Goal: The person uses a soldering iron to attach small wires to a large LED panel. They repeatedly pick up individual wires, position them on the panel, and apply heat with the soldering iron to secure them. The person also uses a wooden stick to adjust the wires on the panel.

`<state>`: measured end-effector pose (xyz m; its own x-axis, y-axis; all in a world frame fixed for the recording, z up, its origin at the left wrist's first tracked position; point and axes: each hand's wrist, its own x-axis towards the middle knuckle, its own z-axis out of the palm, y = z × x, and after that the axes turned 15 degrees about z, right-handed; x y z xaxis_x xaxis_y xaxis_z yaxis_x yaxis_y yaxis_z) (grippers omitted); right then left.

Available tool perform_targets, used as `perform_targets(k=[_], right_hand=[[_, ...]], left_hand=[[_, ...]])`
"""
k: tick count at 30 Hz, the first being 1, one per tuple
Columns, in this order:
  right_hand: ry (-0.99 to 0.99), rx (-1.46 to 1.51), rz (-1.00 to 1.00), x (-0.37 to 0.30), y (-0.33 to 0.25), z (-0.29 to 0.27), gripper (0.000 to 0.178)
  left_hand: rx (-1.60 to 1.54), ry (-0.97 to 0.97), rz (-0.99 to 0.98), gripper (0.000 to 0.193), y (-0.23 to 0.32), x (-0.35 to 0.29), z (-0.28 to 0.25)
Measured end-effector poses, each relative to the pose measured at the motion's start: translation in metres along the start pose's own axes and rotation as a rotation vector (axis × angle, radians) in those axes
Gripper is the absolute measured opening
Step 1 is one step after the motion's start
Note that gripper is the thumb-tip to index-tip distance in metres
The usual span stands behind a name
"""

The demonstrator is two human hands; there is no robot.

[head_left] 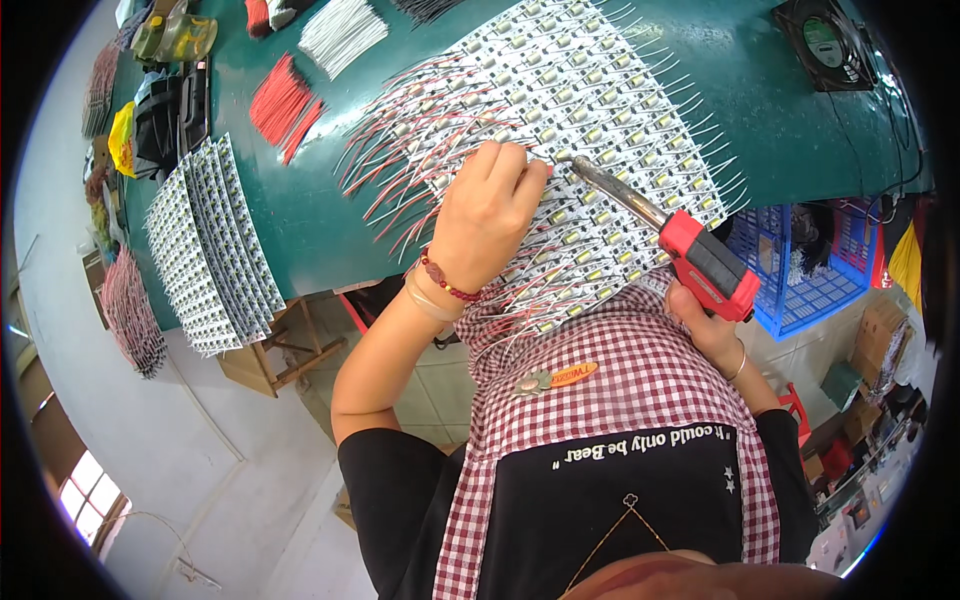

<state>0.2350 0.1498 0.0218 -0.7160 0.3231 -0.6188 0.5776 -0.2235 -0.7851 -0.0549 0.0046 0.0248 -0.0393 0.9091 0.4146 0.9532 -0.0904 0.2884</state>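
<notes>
A wide sheet of white LED strip boards (590,130) is spread on the green table (790,130), reaching from the near edge toward the far right, with thin red and white wire leads (400,160) fanned out along its left side. The left hand (487,215) is laid on the near-left part of this sheet, fingers curled and pressed together, their tips bearing down on the boards at a point just beside the iron's tip; a red bead bracelet (447,283) is worn at its wrist. A soldering iron (668,232) with a red handle is gripped in the right hand (708,322), whose fingers are closed around the handle, mostly hidden behind it; its metal tip is brought to the boards just right of the left fingertips.

A checked red-and-white apron (640,370) is seen below the hands, with a small orange tag (558,377) lying on it. To the left on the table a second stack of LED boards (210,250) overhangs the near edge, well apart from the hands. Farther off, bundles of red wires (280,100) and white wires (342,35) are laid. A square black fan (825,42) is placed at the far right corner, and a blue plastic crate (800,265) is seen beneath the table edge on the right
</notes>
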Motion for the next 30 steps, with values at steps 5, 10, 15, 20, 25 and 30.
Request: perform_targets(k=[5, 10, 15, 20, 25, 30], right_hand=[[0.025, 0.036, 0.006, -0.003, -0.007, 0.002, 0.022], [0.046, 0.032, 0.013, -0.008, -0.005, -0.001, 0.018], [0.022, -0.023, 0.035, -0.014, 0.001, -0.007, 0.018], [0.031, -0.062, 0.105, -0.017, 0.015, -0.008, 0.017], [0.054, -0.197, -0.054, -0.006, 0.002, -0.001, 0.025], [0.074, -0.136, 0.039, -0.009, 0.005, -0.002, 0.009]], left_hand=[[0.023, -0.004, 0.033, 0.026, -0.002, 0.001, -0.004], [0.039, 0.078, 0.083, 0.031, 0.012, -0.002, -0.01], [-0.048, -0.007, 0.059, 0.024, 0.015, -0.009, 0.0], [-0.052, -0.043, 0.034, 0.023, 0.017, -0.009, 0.001], [-0.03, -0.006, 0.029, 0.029, 0.017, -0.005, 0.003], [-0.022, -0.076, 0.054, 0.023, 0.018, -0.006, 0.001]])
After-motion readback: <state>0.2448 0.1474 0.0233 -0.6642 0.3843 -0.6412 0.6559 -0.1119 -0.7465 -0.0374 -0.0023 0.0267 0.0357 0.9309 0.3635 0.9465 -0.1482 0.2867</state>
